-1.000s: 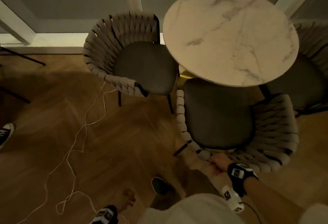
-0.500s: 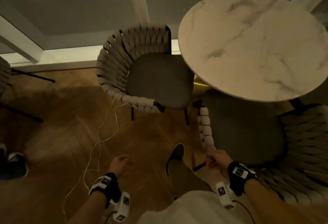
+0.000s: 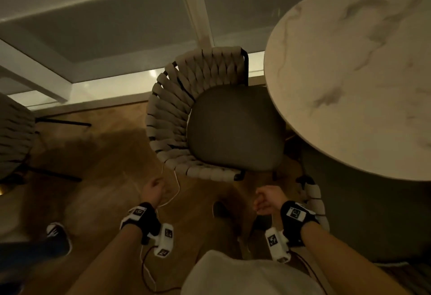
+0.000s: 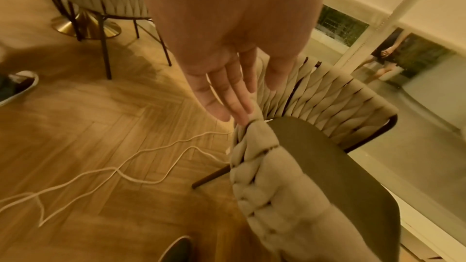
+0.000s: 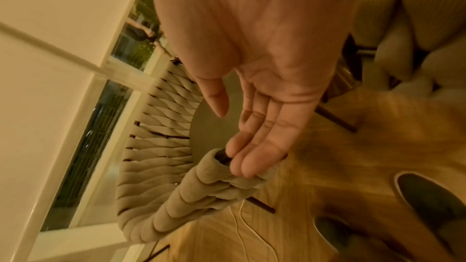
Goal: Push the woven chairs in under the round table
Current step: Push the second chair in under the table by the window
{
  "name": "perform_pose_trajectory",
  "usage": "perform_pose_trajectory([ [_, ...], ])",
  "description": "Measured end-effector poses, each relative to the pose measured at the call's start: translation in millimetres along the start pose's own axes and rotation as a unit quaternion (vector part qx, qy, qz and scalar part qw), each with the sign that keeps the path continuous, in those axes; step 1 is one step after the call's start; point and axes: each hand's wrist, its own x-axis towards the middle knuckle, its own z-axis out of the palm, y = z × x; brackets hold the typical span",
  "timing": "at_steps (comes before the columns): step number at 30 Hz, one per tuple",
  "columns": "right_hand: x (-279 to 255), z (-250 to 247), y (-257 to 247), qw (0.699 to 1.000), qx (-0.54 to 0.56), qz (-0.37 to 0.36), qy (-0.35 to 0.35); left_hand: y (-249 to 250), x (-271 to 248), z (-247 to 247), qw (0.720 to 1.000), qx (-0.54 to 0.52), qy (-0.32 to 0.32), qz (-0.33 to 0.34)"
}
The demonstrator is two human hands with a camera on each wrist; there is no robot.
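A beige woven-strap chair with a dark grey seat cushion (image 3: pixel 224 129) stands on the herringbone wood floor (image 3: pixel 98 178) just left of the round white marble-patterned table (image 3: pixel 354 73), its seat front only slightly under the table's edge and its curved back opening toward the table. Both hands are held out in front of the person, short of the chair's near side. The left hand (image 4: pixel 232 79) is open with fingers straight, its fingertips (image 4: pixel 242 115) at the top of the woven rim, though whether they press it or only hover is hard to tell. The right hand (image 5: pixel 254 123) is likewise relaxed and open, holding nothing, its fingertips (image 5: pixel 242 164) just beside the dark metal end of the chair's near arm. The chair lies ahead of both hands and the table lies to its right, so the push likely needs to run sideways to the right and not straight ahead. The left hand sits nearer the curved back, the better place to drive from, I judge. A second woven chair (image 3: pixel 312 201) already sits well under the table on the person's right. A thin white cord (image 4: pixel 121 170) trails on the floor by the chair's legs and could snag.
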Motion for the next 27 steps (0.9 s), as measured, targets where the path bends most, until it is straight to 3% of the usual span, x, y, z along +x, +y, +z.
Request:
perform_pose_trajectory([
  [7,44.0,62.1,-29.8,0.978,0.19,0.089,-0.017,103.9,110.9,-42.5,0.996,0.06,0.052,0.047],
  [11,66.1,105.1,-37.6,0.946,0.308,0.102,0.006,140.7,173.3,-46.9,0.997,0.064,0.041,0.006],
  [16,92.6,125.4,-43.8,0.912,0.388,0.095,0.092,147.5,207.7,-26.0,0.995,0.051,-0.065,-0.061],
  [27,85.6,120.5,-57.7,0.906,0.389,0.092,0.136,146.7,226.5,-22.0,0.995,0.063,-0.029,-0.068],
])
